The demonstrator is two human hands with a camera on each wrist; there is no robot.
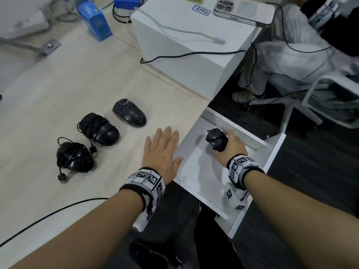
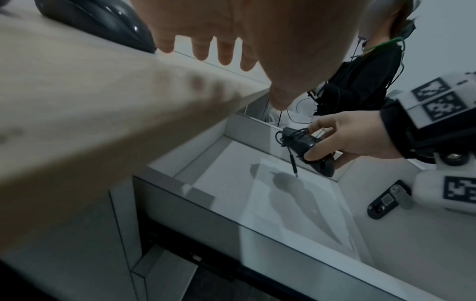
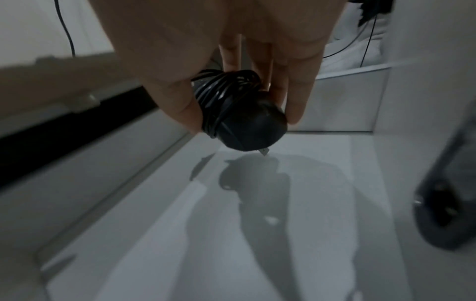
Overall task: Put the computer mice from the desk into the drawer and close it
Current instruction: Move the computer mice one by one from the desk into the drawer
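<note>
A rounded glossy black mouse wound in its own thin cord (image 1: pixel 216 140) is held in the curled grip of the right hand (image 1: pixel 232 146) above the smooth white open drawer (image 1: pixel 202 183). The left hand (image 1: pixel 162 150) is spread flat, fingers apart, over the pale wood-grain worktop (image 1: pixel 58 94), where three more dark domed mice (image 1: pixel 98 129) are lined up.

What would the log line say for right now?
right hand: holds wrapped mouse over open drawer | left hand: open | desk: three mice
</note>
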